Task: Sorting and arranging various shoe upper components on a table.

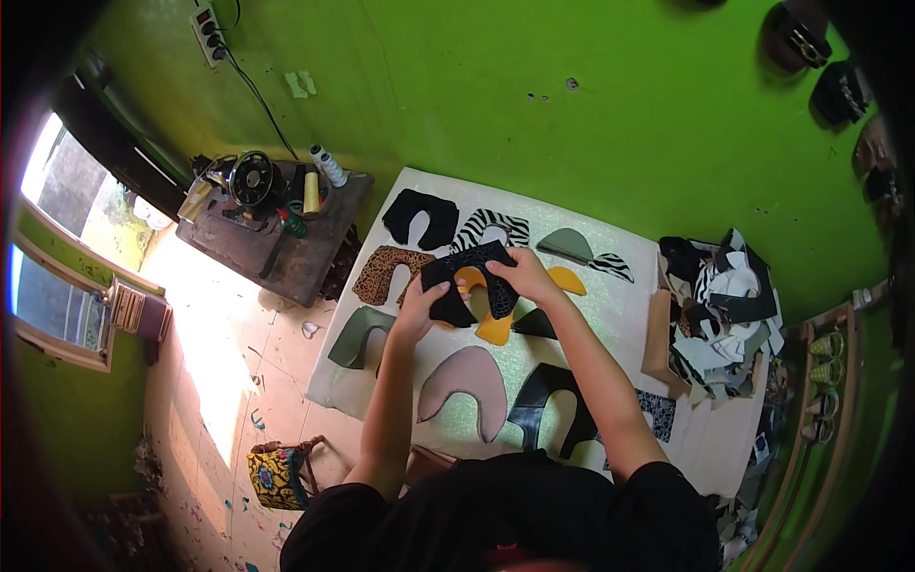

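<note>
Both of my hands hold a black U-shaped material piece [467,259] with a faint line pattern above the table. My left hand [417,307] pinches its left leg, and my right hand [526,276] grips its right side, thumb on top. Beneath it lies a yellow cut piece [495,330], partly covered. Around my hands are more curved pieces: a plain black one [437,212], a zebra-striped one [510,227], a leopard-print one [370,275], a green one [349,341], a pink one [457,370] and a glossy black one [558,379].
The white table [329,386] stands against a green wall. At its right a cardboard box [658,334] overflows with scraps. A sewing machine [253,181] with thread cones is at the far left. A stool with a patterned seat [276,479] stands lower left; sandals [825,370] hang on a right-hand rack.
</note>
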`<state>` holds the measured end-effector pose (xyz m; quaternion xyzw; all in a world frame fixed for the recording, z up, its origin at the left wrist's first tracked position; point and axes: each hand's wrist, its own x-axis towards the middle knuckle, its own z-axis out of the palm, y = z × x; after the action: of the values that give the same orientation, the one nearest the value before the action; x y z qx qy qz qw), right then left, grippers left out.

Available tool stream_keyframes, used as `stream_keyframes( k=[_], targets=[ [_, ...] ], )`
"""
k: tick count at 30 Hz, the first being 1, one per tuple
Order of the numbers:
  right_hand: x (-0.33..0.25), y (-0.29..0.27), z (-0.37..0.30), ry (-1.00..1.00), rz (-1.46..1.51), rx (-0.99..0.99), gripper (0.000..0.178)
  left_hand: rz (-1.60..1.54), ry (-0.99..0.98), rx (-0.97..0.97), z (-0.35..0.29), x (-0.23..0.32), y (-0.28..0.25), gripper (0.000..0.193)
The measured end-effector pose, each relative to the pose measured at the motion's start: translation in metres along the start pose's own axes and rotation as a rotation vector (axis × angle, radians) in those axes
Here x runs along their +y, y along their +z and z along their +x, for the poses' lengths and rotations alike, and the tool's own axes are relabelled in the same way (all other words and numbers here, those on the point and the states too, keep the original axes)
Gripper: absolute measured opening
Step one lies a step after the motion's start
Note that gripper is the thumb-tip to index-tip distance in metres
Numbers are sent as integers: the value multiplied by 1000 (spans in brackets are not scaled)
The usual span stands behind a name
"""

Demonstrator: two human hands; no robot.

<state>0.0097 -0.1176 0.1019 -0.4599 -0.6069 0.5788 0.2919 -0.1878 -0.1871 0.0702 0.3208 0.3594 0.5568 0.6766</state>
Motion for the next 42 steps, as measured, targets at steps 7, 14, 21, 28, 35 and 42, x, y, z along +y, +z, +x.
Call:
stream_keyframes(
  k=[7, 14, 21, 28, 35, 42],
  targets=[
    [37, 17, 42, 37, -1, -79, 22, -143, -196, -9, 25, 7, -47, 27],
    [35, 41, 119, 27, -335, 90, 29, 45, -200, 85, 93, 56, -86, 28],
    [42, 68, 161, -117, -341, 509, 32, 536, -24, 326, 159, 50, -141, 17],
    [62, 84, 189, -218, -250, 506, 21, 1021, 119, 577, 191, 37, -161, 26],
    [67, 88, 189, -112, -446, 396, 32, 1250, 238, 568, 175, 46, -135, 35],
    [39, 85, 171, 8, -844, 182, 27, 1878, 368, 595, 163, 41, -107, 29]
  ],
)
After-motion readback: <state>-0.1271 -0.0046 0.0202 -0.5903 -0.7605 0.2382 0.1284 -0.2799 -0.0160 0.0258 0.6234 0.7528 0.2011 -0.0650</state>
